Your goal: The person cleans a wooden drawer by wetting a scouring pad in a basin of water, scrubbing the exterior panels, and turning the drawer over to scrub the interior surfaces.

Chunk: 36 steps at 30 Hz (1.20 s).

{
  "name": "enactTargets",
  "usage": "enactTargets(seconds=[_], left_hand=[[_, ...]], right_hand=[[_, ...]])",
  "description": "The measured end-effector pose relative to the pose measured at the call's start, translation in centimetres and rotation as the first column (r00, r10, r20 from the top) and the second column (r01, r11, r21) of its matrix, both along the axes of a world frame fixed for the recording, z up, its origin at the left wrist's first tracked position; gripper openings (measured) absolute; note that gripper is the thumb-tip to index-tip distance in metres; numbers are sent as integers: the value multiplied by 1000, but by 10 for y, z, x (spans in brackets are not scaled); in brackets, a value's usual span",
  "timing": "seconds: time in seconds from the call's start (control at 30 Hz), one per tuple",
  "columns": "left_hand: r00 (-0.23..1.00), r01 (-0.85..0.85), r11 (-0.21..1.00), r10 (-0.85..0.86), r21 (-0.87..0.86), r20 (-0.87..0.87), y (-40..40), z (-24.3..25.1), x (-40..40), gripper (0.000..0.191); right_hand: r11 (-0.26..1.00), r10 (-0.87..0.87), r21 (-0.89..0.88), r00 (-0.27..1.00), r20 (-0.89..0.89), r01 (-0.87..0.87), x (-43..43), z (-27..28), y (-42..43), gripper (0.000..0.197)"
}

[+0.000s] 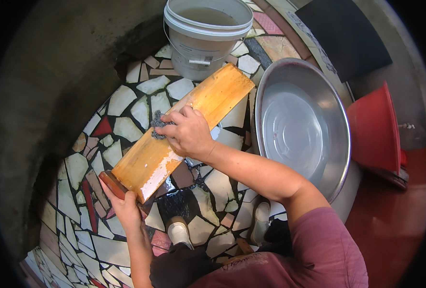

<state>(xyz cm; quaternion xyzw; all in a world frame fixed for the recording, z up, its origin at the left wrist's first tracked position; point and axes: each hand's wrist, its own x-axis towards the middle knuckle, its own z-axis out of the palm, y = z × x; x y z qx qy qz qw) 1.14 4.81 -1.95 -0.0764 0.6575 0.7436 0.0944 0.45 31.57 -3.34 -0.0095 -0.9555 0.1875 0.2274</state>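
Note:
A long wooden drawer or board (220, 97) with a reddish-brown end piece (116, 184) slants across the view above the floor. Its yellowish face looks wet, and a whitish film runs along the lower edge. My left hand (127, 206) grips the reddish end from below, with the thumb on the near side. Over the middle of the wood, my right hand (191, 135) holds a dark grey scouring pad (158, 124) against the surface at the far edge. Part of the pad is hidden under the fingers.
A white plastic bucket (189, 54) of murky water stands beyond the wood. To the right sits a wide metal basin (337, 151) holding cloudy water, with a red plastic tub (373, 126) beside it. Wet broken-tile paving (216, 192) lies below; a concrete wall (47, 90) rises at left.

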Motion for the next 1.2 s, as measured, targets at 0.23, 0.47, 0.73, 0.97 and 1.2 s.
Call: enactTargets(seconds=[0.23, 0.47, 0.73, 0.97, 1.2], left_hand=[[999, 52, 997, -52, -55, 13, 6, -12, -1, 87], [999, 4, 1000, -4, 11, 54, -6, -1, 8, 88], [1000, 15, 999, -15, -33, 9, -15, -17, 6, 85], [998, 60, 984, -57, -169, 23, -4, -19, 7, 87], [999, 44, 997, -45, -63, -7, -2, -1, 8, 85]], right_hand=[[789, -608, 117, 794, 5, 603, 19, -13, 190, 14], [915, -391, 79, 919, -54, 395, 44, 5, 125, 21], [908, -412, -106, 910, -50, 405, 51, -17, 88, 21], [716, -698, 9, 716, 13, 698, 31, -13, 176, 17], [717, -697, -50, 716, -30, 696, 33, 8, 182, 18]])
